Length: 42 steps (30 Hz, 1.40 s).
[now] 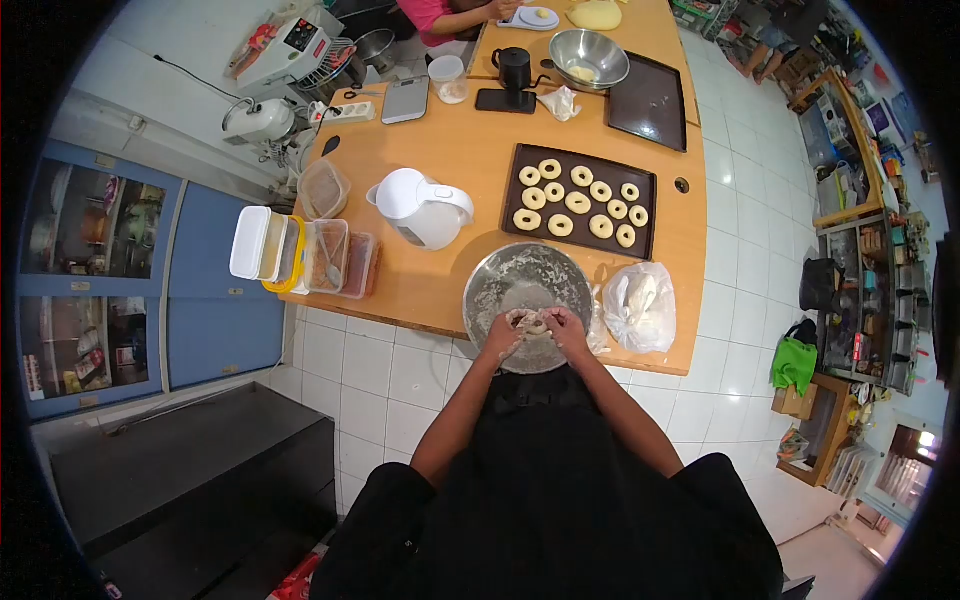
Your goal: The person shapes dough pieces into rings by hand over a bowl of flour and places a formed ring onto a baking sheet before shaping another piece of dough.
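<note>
Over the near part of a wide metal bowl (482, 285) smeared with flour and dough, my left hand (505, 335) and my right hand (567, 335) meet. A small piece of dough (536, 328) is pinched between them, its exact shape partly covered by my fingers. Flour or dough coats the fingertips of both hands. Beyond the bowl lies a dark baking tray (556, 152) bearing several ring-shaped pieces of dough (577, 203). Right of the bowl, a white plastic bag (640, 308) rests close to the table's edge.
A white kettle (420, 208) and plastic containers (325, 255) stand on the left of the wooden table (450, 290). Farther back are a scale (405, 100), a phone (506, 101), a black jug (514, 68), another metal bowl (590, 58) and a second tray (648, 102). A person in pink (440, 18) sits at the far end.
</note>
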Motion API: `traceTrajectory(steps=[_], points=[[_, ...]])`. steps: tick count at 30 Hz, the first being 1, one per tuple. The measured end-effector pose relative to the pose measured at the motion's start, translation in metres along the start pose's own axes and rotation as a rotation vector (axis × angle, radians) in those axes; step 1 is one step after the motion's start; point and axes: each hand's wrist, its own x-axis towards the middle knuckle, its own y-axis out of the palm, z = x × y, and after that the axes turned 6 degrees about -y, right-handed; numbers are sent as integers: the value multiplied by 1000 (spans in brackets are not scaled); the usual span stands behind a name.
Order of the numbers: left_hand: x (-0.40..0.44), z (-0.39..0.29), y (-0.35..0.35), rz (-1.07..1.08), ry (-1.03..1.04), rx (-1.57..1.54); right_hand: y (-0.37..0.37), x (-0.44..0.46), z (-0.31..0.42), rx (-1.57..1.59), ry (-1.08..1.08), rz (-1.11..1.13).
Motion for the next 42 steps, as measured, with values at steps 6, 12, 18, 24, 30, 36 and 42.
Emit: traceTrajectory(steps=[6, 12, 18, 24, 30, 36, 42], points=[[-10, -16, 1, 32, -84, -108, -1, 0, 2, 13, 59, 29], [0, 6, 3, 34, 78, -92, -1, -1, 2, 127, 81, 48], [-11, -19, 2, 40, -94, -102, -2, 1, -4, 159, 71, 107], [-11, -16, 4, 37, -173, -53, 0, -3, 7, 177, 125, 119], [-7, -8, 0, -9, -94, 36, -2, -2, 9, 49, 224, 196], [-4, -1, -4, -26, 41, 65, -3, -5, 7, 298, 324, 205], [-9, -10, -2, -5, 19, 1, -4, -5, 7, 344, 325, 212]])
